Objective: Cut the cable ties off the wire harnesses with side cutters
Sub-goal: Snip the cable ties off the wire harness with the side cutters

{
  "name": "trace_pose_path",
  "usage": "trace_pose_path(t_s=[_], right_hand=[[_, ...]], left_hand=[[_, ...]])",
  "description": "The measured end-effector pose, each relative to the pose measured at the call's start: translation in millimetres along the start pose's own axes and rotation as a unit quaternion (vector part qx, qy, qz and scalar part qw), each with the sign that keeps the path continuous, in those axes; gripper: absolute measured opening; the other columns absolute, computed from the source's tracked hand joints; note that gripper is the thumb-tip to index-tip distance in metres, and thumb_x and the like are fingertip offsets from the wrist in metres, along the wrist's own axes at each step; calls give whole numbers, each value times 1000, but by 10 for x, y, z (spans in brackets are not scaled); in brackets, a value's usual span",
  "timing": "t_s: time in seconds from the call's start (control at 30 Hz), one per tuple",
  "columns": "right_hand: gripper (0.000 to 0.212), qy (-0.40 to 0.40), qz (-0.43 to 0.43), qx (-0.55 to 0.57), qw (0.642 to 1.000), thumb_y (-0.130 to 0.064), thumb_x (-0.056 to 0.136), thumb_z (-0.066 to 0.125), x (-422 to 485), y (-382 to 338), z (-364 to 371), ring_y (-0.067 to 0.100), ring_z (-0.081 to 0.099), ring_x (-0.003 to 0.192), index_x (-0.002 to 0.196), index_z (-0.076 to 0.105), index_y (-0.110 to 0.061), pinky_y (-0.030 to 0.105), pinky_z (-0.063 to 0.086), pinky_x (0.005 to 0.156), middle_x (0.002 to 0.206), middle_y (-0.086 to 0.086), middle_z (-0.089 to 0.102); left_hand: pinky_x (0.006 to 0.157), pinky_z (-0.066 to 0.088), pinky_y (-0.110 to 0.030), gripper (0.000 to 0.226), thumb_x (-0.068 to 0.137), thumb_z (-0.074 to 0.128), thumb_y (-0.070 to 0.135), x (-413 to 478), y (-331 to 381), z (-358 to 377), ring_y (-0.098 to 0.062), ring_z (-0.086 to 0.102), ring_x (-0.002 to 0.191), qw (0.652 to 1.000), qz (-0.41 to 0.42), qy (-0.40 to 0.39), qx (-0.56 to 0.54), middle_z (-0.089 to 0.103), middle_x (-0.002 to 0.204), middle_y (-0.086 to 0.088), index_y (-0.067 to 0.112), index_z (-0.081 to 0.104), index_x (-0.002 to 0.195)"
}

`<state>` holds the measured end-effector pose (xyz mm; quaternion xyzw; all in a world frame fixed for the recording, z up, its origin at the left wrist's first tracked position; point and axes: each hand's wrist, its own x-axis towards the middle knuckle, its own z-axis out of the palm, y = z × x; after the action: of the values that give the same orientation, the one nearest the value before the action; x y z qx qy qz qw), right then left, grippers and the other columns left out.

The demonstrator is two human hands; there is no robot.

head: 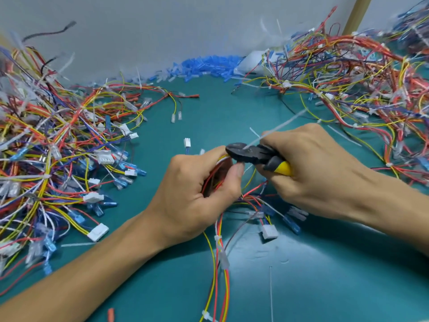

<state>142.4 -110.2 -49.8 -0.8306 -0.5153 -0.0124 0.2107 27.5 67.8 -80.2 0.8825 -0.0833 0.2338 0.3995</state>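
Teal table point(325, 287), heaped wire harnesses point(46, 159)

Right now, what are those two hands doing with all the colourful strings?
There is just one picture. It comes from a camera worn on a person's head, looking down at their own hands, so there is no robot here. The "strings" are wires, tied into bundles called harnesses. The left hand grips one harness, with its fingers curled round it. The right hand holds the cutters, which have a yellow handle. Their tip is right beside the left thumb. A white tie sticks out from that tip. A left pile and a right pile of wires lie on the green mat. A heap of blue bits lies at the back by the wall.
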Motion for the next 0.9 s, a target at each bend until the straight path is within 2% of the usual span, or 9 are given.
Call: trace_pose_path(t_s=[0.13, 0.23, 0.37, 0.53, 0.67, 0.8, 0.9], right_hand=[[24, -18, 2, 1, 1000, -42, 80, 35, 15, 28, 7, 36, 47, 65, 75, 45, -21, 51, 46, 61, 62, 1, 48], [12, -2, -6, 12, 1000, -31, 79, 48, 17, 66, 35, 37, 46, 64, 73, 43, -22, 52, 46, 60, 62, 1, 47], [8, 22, -41, 38, 998, -26, 82, 51, 38, 102, 61, 33, 44, 65, 77, 48, -20, 51, 44, 60, 67, -4, 47], [22, 24, -81, 62, 994, -15, 89, 64, 24, 113, 44, 29, 41, 66, 80, 44, -19, 50, 41, 60, 71, -8, 42], [42, 17, -69, 42, 997, -15, 80, 64, -2, 87, 30, 24, 33, 61, 69, 29, -36, 42, 35, 56, 60, -10, 33], [26, -12, -37, 34, 999, -24, 78, 52, 2, 100, 37, 35, 39, 63, 66, 29, -32, 50, 42, 61, 62, 1, 42], [28, 6, -45, 45, 998, -23, 79, 52, 12, 99, 67, 35, 39, 63, 67, 29, -34, 52, 43, 60, 61, -1, 40]], left_hand=[[54, 24, -14, 38, 100, 52, 27, -9, -19, -12, -8, 27, 55, 1000, -3, -8, 1, 31, 59, 4, 2, 52, 72], [54, 24, -16, 38, 101, 52, 27, 5, -12, -4, -11, 28, 54, 1000, 0, -9, 3, 32, 58, 2, 4, 51, 71], [54, 24, -16, 37, 101, 52, 26, 8, -18, -4, -10, 27, 54, 1000, 3, -1, 4, 30, 59, 3, 6, 48, 70], [55, 24, -13, 27, 100, 53, 25, 22, 0, -1, -5, 27, 54, 1000, 14, -5, 9, 28, 60, 9, 27, 43, 75], [55, 24, -11, 29, 98, 54, 23, -2, -34, -2, -5, 27, 54, 999, 28, -23, 2, 29, 62, 10, 15, 48, 71], [54, 23, -11, 30, 99, 54, 23, 1, -36, -2, -5, 27, 53, 999, 23, -24, 17, 28, 61, 13, 13, 50, 70], [54, 23, -10, 29, 99, 53, 23, 9, -7, -4, -5, 27, 53, 999, 26, -17, 10, 28, 62, 10, 27, 41, 73]])
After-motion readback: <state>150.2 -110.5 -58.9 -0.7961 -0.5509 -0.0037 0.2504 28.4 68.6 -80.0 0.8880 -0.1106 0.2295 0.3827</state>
